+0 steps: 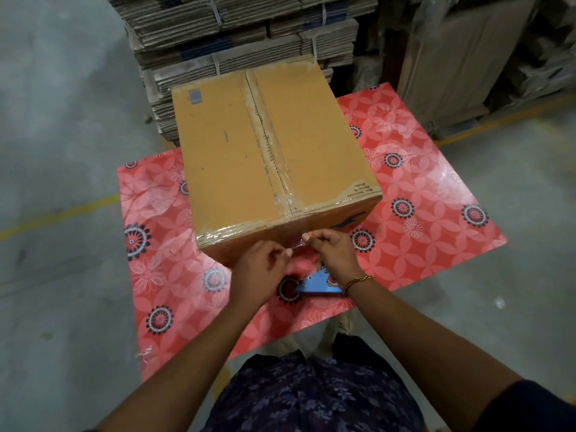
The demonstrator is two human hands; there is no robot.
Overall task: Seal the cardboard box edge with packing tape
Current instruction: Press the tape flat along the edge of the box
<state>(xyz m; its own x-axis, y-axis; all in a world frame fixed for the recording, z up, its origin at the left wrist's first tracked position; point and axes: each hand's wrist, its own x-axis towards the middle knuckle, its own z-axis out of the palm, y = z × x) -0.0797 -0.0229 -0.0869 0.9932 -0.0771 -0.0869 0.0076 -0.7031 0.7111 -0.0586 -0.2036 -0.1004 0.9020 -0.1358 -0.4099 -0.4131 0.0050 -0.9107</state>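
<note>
A closed cardboard box [271, 154] stands on a table with a red flowered cover [420, 182]. Clear tape runs along its centre seam and over its near top edge. In front of the box's near face, my left hand [258, 275] and my right hand [333, 251] pinch a short strip of clear packing tape [297, 246] stretched between their fingertips. A blue tape dispenser [314, 283] lies on the cover, partly hidden under my right wrist, which wears a gold bracelet.
Tied bundles of flattened cartons [237, 35] are stacked right behind the table. More cardboard wrapped in plastic [473, 57] stands at the back right. Grey concrete floor with a yellow line [59, 213] lies to the left.
</note>
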